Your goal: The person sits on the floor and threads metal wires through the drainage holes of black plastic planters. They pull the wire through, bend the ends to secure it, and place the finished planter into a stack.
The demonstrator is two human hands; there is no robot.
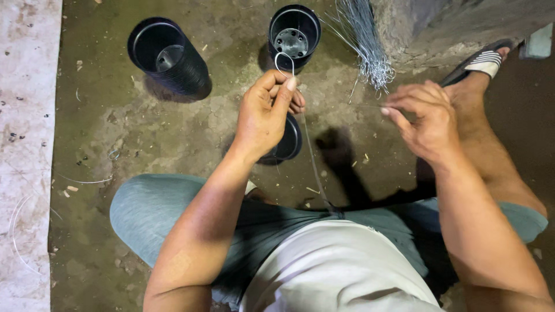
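Black pot [287, 144] mostly hidden behind left hand [263, 115]; wire bundle [364, 40] cut by top edge.

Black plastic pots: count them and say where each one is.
3. One black pot stands at upper left on the ground, a second pot at top centre, and a third pot sits partly hidden under the left hand. More may lie out of frame.

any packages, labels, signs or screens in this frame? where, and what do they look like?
None in view: no package, label, sign or screen.
What is there instead:
Left hand: pinches a thin wire loop above a black pot.
Right hand: fingers at a thin wire strand.
Two more black plastic pots, plain: one lying tilted, upper left; one upright, top centre.
Bundle of grey wires: leaning by the wall, top right.
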